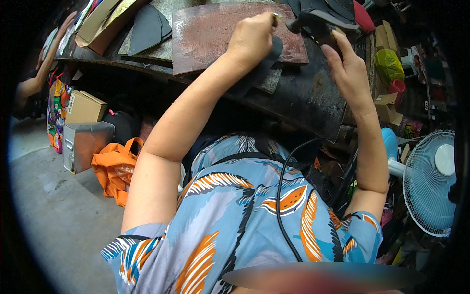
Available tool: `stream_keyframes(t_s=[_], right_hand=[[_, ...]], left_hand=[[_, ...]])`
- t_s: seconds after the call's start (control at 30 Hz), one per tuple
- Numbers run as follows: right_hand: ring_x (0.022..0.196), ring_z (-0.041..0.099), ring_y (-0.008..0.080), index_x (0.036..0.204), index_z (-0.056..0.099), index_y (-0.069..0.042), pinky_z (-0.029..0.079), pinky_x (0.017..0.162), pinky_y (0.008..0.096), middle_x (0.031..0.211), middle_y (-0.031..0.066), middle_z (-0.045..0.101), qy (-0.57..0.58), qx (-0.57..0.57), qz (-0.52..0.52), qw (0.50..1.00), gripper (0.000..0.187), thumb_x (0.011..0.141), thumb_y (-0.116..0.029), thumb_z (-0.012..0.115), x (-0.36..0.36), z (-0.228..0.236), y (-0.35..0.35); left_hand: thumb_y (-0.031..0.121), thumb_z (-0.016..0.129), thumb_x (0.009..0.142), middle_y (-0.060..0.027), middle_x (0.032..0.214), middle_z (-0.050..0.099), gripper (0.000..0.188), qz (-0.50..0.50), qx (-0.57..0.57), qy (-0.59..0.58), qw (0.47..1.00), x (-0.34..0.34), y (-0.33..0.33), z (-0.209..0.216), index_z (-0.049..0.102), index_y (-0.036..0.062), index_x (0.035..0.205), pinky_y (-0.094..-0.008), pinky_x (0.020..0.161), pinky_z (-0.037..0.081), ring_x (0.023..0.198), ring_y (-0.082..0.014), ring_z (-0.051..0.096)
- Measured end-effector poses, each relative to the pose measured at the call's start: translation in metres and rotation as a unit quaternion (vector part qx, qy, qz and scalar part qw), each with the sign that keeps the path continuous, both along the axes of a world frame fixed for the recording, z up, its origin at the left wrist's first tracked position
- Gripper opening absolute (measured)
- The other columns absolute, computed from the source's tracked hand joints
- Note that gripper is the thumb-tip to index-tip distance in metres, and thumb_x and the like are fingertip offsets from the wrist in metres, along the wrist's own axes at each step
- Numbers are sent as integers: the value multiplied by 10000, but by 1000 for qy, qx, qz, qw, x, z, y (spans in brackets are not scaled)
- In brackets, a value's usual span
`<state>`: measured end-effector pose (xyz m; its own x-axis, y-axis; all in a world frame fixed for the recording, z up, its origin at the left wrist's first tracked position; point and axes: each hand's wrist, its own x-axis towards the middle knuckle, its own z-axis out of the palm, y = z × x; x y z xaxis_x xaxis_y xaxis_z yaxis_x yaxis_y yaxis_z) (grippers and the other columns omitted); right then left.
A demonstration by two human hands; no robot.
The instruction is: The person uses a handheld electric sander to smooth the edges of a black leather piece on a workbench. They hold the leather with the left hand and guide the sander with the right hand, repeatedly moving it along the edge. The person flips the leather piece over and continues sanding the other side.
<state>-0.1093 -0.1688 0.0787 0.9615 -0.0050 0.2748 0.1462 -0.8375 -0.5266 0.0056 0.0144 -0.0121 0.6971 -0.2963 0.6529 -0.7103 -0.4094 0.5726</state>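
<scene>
My left hand (252, 41) is closed above a worn reddish-brown board (205, 36) on the workbench. A small, pale, thin tip sticks out between its thumb and fingers; what it belongs to is too small to make out. Beneath this hand lies a dark grey, rounded flat piece (277, 47), partly hidden by the wrist. To the right, my right hand (350, 73) grips a dark hammer (316, 27) by its handle. The hammer's rounded striking end points left toward my left hand, a short gap apart from it.
Dark grey sole-shaped sheets (146, 32) lie left of the board, beside an open cardboard box (100, 29). More dark pieces (338, 10) sit behind the hammer. A fan (428, 183) stands at right. Another person's arm (46, 61) shows at far left. An orange bag (115, 166) rests below the bench.
</scene>
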Motion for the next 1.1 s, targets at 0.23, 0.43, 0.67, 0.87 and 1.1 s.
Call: stream_keyframes(t_s=[0.23, 0.43, 0.67, 0.87, 1.1], right_hand=[[949, 659, 394, 1296, 533, -140, 522, 780, 446, 991, 201, 691, 70, -123, -12, 990, 422, 966, -404, 523, -10, -31, -10], [938, 670, 377, 1282, 555, -128, 527, 773, 420, 1008, 197, 691, 72, -84, -5, 994, 418, 959, -393, 549, -7, -16, -2], [587, 507, 57, 1347, 492, -95, 413, 527, 203, 788, 28, 567, -202, 157, 102, 961, 341, 1027, -209, 483, -11, 43, 7], [730, 609, 201, 1327, 499, -95, 480, 643, 308, 857, 115, 651, -4, -3, 10, 1000, 434, 974, -338, 567, -3, -7, 0], [935, 654, 402, 1279, 542, -146, 519, 764, 441, 970, 192, 689, 76, -69, -7, 995, 417, 957, -411, 542, -12, -43, -16]], left_hand=[[103, 668, 846, -151, 804, 699, 116, -45, -189, 243, 950, 9, 9, -7, 662, 8, 913, -344, 685, 547, 713, -273, 700], [118, 676, 856, -158, 819, 702, 133, -40, -120, 184, 975, 8, 10, -5, 664, 11, 934, -351, 695, 552, 749, -287, 703], [101, 671, 843, -184, 814, 676, 92, -17, 24, -5, 1000, 3, -4, -1, 647, 25, 890, -409, 711, 549, 828, -355, 677], [42, 637, 820, -184, 835, 675, 96, -31, -58, 20, 998, 2, -3, 0, 632, 36, 915, -421, 716, 549, 835, -354, 676], [36, 618, 852, -93, 730, 651, 50, -106, -190, 304, 927, 12, 9, -2, 596, -9, 858, -308, 636, 513, 664, -160, 636]])
